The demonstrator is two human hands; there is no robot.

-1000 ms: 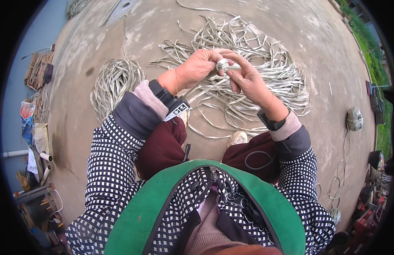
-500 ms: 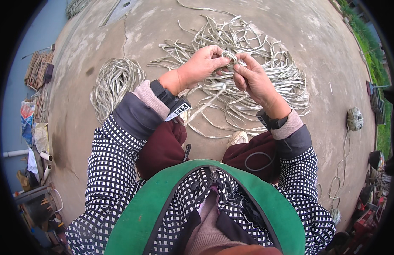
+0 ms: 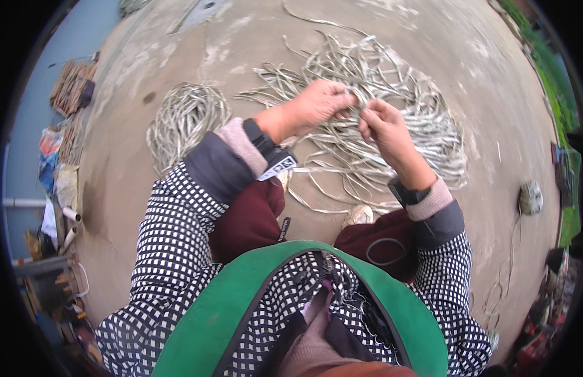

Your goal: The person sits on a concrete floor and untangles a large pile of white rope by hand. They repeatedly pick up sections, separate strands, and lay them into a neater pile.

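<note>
Both my hands are raised close together over a wide, loose pile of pale grey-white flat cord [image 3: 423, 125] spread on the concrete. My left hand [image 3: 319, 107] has its thumb and fingers pinched on a piece of this cord. Opposite it, my right hand [image 3: 387, 129] pinches the same cord with thumb and forefinger. A small loop of cord shows between the fingertips, slightly blurred. Left of my hands lies a separate coiled bundle of the same cord [image 3: 186, 122], touched by neither hand.
A wound ball of cord [image 3: 530, 198] sits at the right, a thin strand trailing toward me. Stacked sticks [image 3: 71, 88], bags and white pipes [image 3: 71, 215] line the left wall. My light shoe [image 3: 359, 215] stands by the pile's near edge. Dark clutter fills the right rim.
The whole view has shifted a little, with pile and hands lower and to the right. The loop between my fingers looks smaller, and both hands still pinch the cord.
</note>
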